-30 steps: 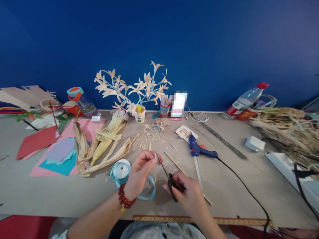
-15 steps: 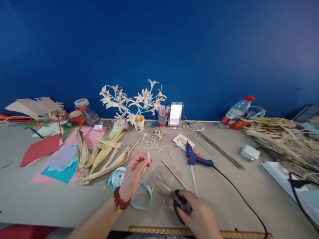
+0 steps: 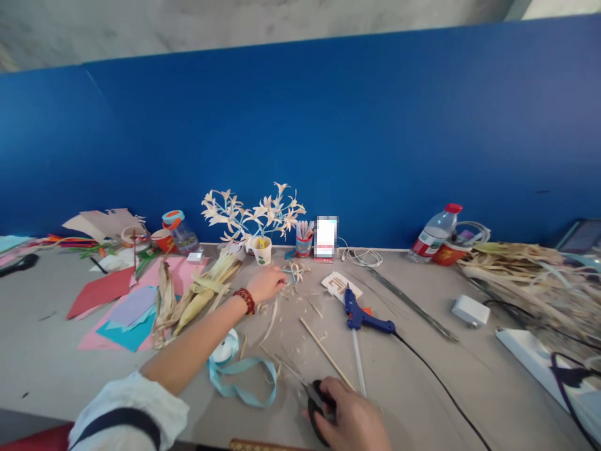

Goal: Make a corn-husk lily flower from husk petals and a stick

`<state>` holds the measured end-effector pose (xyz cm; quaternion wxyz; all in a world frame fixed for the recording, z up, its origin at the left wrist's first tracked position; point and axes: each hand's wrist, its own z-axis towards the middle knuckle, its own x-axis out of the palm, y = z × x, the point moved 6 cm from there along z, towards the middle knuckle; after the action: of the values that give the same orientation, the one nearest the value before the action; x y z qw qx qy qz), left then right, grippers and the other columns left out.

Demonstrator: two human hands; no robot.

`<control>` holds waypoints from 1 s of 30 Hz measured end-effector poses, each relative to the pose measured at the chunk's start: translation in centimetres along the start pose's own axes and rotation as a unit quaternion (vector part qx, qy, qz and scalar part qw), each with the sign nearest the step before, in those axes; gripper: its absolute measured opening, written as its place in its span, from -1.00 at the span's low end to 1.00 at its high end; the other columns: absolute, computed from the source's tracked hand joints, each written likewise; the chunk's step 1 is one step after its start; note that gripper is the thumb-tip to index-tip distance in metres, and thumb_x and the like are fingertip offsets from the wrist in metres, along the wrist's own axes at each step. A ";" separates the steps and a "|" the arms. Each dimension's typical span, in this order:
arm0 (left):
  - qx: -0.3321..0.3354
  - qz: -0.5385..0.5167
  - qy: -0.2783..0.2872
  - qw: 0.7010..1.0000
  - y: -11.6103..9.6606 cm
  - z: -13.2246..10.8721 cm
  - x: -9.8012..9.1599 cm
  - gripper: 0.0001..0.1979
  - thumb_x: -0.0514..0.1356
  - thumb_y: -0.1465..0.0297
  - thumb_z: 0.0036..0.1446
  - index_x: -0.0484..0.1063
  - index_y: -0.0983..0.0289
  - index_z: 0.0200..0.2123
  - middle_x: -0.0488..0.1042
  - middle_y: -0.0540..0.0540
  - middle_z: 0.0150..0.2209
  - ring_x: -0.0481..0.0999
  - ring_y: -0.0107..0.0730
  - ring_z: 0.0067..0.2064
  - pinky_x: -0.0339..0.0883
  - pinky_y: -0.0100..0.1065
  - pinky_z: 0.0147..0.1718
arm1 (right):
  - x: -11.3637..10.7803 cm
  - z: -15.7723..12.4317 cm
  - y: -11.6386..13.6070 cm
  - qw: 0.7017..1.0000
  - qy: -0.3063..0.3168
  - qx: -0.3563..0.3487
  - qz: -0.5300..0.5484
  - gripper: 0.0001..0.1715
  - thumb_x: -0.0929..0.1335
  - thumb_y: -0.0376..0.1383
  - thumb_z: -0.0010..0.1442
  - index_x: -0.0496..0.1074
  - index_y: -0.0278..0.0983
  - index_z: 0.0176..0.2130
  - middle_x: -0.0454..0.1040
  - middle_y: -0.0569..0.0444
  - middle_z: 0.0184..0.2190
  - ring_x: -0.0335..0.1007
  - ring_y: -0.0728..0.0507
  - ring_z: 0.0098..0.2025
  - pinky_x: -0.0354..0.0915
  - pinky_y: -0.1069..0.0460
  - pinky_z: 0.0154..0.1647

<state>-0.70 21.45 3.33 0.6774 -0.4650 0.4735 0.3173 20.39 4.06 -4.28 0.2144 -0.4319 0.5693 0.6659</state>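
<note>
My left hand (image 3: 267,284) reaches forward over the desk, its fingers curled together beside a small pale husk flower (image 3: 297,271) that lies there. What the fingertips hold, if anything, is hidden. My right hand (image 3: 354,416) is closed around the black handles of a pair of scissors (image 3: 320,410) near the front edge. The blades point away to the left. Between the hands lie a spool (image 3: 226,346) and its loose light-blue ribbon (image 3: 244,396). Right of the ribbon is a thin wooden stick (image 3: 325,351), with pale scraps scattered around it.
Dried corn husks (image 3: 200,304) lie on coloured paper (image 3: 94,294) at left. Husk flowers stand in a paper cup (image 3: 261,252). A blue glue gun (image 3: 361,318) with its cord lies right of centre. Farther right are a plastic bottle (image 3: 434,237) and a power strip (image 3: 530,357).
My left hand has moved forward from near the ribbon toward the small flower; the pale petal it pinched no longer shows. The scissors stay in my right hand. The view has tilted up.
</note>
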 end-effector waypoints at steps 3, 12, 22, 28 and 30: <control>0.018 0.029 0.018 0.999 0.6 2.1 1.0 -0.86 0.20 0.46 0.08 0.53 0.23 -0.48 0.51 0.13 -0.36 0.47 -0.14 -0.17 0.25 -0.24 -0.15 | 0.6 -0.3 -0.4 1.000 -0.023 0.003 -0.009 -0.81 0.39 -0.32 -0.01 0.41 -0.15 -0.30 0.58 0.14 -0.43 0.51 -0.12 -0.41 0.23 0.11 -0.41; 0.007 0.026 -0.001 1.000 0.9 -1.2 -0.3 -0.72 0.01 0.38 0.28 0.53 0.22 -0.20 0.54 0.15 -0.19 0.48 -0.21 -0.13 0.25 -0.28 -0.14 | 0.1 -0.3 -0.2 0.999 -0.040 0.017 0.005 -0.77 0.40 -0.35 -0.03 0.31 -0.16 -0.32 0.55 0.19 -0.49 0.52 -0.11 -0.44 0.21 0.12 -0.45; -0.051 0.034 0.042 0.997 -0.4 -10.0 2.2 -0.80 0.26 0.21 0.05 0.46 0.23 -0.45 0.52 0.14 -0.34 0.47 -0.09 -0.18 0.21 -0.19 -0.16 | -0.7 -0.5 1.4 0.995 0.001 -0.009 -0.097 -0.88 0.38 -0.31 0.08 0.34 -0.17 -0.32 0.57 0.12 -0.34 0.52 -0.14 -0.42 0.12 0.08 -0.47; -0.056 0.011 0.023 0.998 -0.8 -9.8 3.3 -0.85 0.14 0.43 0.09 0.41 0.25 -0.51 0.49 0.13 -0.43 0.47 -0.13 -0.26 0.20 -0.16 -0.17 | -1.1 -0.1 2.4 0.989 0.028 -0.008 -0.146 -0.85 0.40 -0.32 0.04 0.36 -0.19 -0.32 0.54 0.11 -0.31 0.52 -0.15 -0.36 0.06 0.07 -0.47; -0.051 -0.007 0.015 0.999 -0.8 -10.0 3.0 -0.85 0.12 0.43 0.11 0.40 0.24 -0.50 0.48 0.10 -0.44 0.46 -0.18 -0.28 0.22 -0.21 -0.20 | -1.1 0.1 2.6 0.986 0.036 0.000 -0.161 -0.83 0.41 -0.31 0.03 0.38 -0.18 -0.30 0.53 0.11 -0.31 0.53 -0.16 -0.37 0.04 0.07 -0.48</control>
<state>-2.44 11.83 -0.41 0.6477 -0.5070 0.4639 0.3289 18.87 3.70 -1.91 0.2984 -0.5420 0.4998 0.6062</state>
